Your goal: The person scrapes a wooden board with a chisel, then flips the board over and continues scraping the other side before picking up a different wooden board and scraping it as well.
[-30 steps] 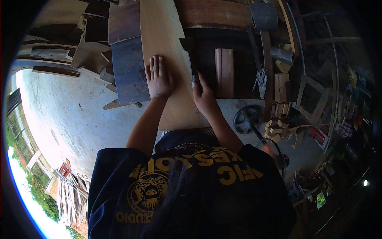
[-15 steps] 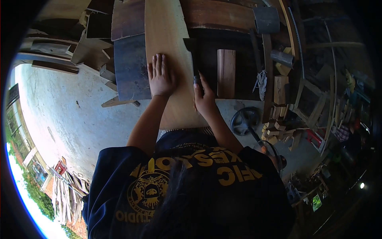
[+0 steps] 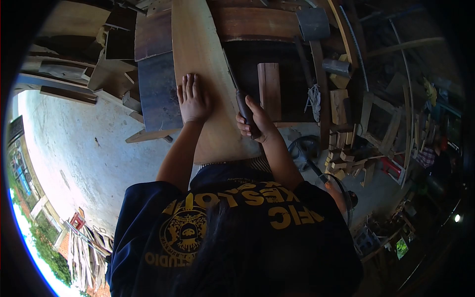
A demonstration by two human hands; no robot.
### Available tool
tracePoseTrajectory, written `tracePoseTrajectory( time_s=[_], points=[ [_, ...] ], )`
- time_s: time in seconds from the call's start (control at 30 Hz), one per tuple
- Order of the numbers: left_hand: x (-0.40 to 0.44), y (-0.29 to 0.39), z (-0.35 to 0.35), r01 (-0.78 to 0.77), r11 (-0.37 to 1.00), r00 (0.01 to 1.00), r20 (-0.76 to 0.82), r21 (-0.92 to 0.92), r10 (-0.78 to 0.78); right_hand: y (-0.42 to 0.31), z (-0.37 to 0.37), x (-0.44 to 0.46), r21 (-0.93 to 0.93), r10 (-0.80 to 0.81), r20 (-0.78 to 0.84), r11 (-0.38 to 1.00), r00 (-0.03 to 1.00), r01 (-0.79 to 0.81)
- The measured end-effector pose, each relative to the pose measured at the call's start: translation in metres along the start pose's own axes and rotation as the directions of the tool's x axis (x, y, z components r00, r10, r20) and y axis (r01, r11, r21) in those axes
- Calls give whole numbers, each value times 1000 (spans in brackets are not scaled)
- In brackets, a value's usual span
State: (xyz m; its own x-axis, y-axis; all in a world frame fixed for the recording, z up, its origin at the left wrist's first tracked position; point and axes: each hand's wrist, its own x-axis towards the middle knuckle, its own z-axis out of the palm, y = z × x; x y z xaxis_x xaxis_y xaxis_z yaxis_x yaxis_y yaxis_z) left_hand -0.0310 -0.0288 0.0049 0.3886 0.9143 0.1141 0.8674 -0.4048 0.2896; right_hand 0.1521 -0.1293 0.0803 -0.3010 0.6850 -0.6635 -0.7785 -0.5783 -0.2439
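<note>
Left hand point(image 3: 194, 105) open, flat on board point(image 3: 198, 44); right hand point(image 3: 262, 123) closed round knife point(image 3: 242, 102). Probably edge work; next stroke calls for steady bracing.

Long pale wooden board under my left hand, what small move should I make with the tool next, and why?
Probably a light stroke along the right edge of the long pale wooden board: your left hand lies flat on its face, fingers clear of that edge, while your right hand grips the dark-handled, thin-bladed tool, its blade running along that edge.
</note>
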Motion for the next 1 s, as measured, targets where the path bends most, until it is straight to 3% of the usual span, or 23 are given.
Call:
tracePoseTrajectory(
  time_s=[0.03, 0.1, 0.13, 0.23, 0.3, 0.37, 0.4, 0.47, 0.57, 0.6, 0.63, 0.7, 0.73, 0.87, 0.93, 1.0],
  points=[
    [-2, 0, 0, -5, 1000, 1000, -18, 25, 5, 1, -4, -3, 1, -17, 6, 1000, 1000, 17],
    [4, 2, 2, -29, 998, 998, -57, 55, 32, 0, -13, -5, 153, 127, 55, 979, 990, -134],
    [7, 3, 4, 30, 996, 999, -24, 81, -28, 2, -18, -9, 153, 106, 65, 981, 992, -115],
    [34, 10, 11, 97, 990, 995, -11, 101, -96, 18, -20, -40, 99, 20, 65, 995, 998, -26],
    [61, 19, 17, 115, 989, 993, -25, 88, -113, 28, -21, -61, -60, 23, -35, 998, 999, -26],
    [93, 25, 17, -168, 980, 976, -156, -108, 150, 37, -22, -84, -91, -15, -45, 996, 999, 11],
    [107, 24, 19, -174, 979, 975, -161, -111, 155, 44, -23, -92, -252, -48, -104, 968, 993, 20],
    [127, 22, 21, -351, 930, 934, -103, -111, 341, 58, -35, -99, -540, -149, -133, 840, 980, 55],
    [146, 25, 7, -377, 922, 924, 24, -91, 381, 78, -46, -102, -604, -255, -140, 788, 957, 122],
    [150, 26, 10, -448, 891, 893, -82, -75, 442, 77, -47, -103, -602, -252, -132, 788, 959, 124],
    [158, 25, 11, -446, 892, 894, -80, -68, 441, 75, -48, -104, -635, -261, -109, 760, 959, 135],
    [169, 27, 8, -524, 846, 808, 257, -95, 530, 75, -48, -105, -668, -265, -84, 731, 961, 143],
    [169, 28, 8, -586, 804, 786, 175, -99, 594, 75, -48, -106, -723, -269, -101, 681, 958, 115],
    [165, 40, 5, -639, 769, 737, 298, 18, 606, 71, -41, -111, -844, -298, -103, 532, 949, 75],
    [155, 48, 13, -560, 801, 828, 169, 213, 535, 67, -38, -114, -880, -309, -111, 472, 945, 51],
    [154, 50, 22, -495, 847, 868, 158, 196, 471, 69, -42, -113, -911, -324, -116, 412, 939, 30]
  ],
)
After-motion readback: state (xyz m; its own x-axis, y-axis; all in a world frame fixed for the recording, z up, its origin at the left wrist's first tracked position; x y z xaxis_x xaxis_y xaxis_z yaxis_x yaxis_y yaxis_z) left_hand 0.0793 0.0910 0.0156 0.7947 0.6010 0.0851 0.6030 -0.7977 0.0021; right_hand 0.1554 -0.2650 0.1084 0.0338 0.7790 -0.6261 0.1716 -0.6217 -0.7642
